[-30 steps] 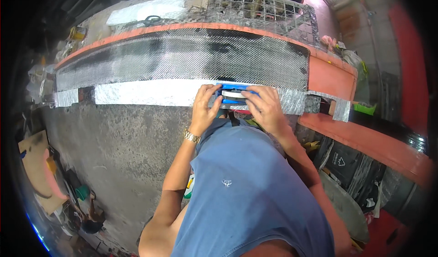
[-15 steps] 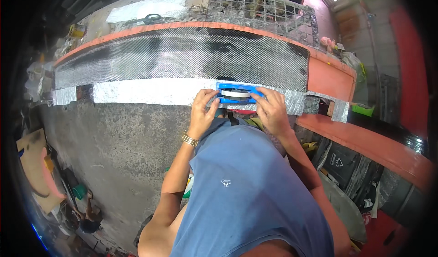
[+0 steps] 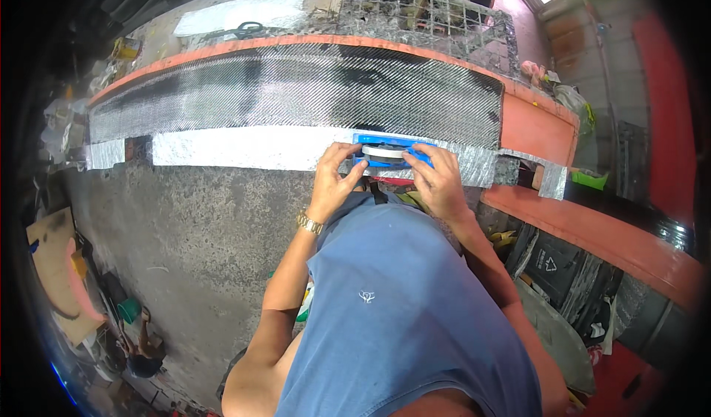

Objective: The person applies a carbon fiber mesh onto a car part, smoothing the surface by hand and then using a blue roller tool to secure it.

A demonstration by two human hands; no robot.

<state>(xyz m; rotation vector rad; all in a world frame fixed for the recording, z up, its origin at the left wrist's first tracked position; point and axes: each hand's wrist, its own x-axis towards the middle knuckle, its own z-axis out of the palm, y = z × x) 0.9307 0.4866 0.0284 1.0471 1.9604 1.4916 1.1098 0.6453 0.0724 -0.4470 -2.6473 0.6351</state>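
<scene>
A flat blue holder [image 3: 379,138] with a white-rimmed roll [image 3: 383,152] in its middle is between my two hands, over the near edge of a long orange panel [image 3: 538,130]. I cannot tell its exact kind. My left hand [image 3: 337,184] pinches its left end with thumb and fingers, and a metal-band watch is on that wrist. At the other end, my right hand [image 3: 438,182] grips with its fingertips. Below the holder runs a silvery-white strip [image 3: 244,148] along the panel's near side. Dark woven cloth [image 3: 296,91] with a slanting weave covers much of the panel.
Behind the panel, a stained bench holds a white sheet [image 3: 244,11], black-handled scissors [image 3: 248,28] and a metal grid [image 3: 415,9]. A second orange panel [image 3: 592,228] lies to the right. Another person [image 3: 143,350] is at the lower left, near a green bucket [image 3: 129,310].
Both hands stay on the blue holder. My left hand has shifted slightly right, its fingers further over the left end. The right-hand fingers have moved a little.
</scene>
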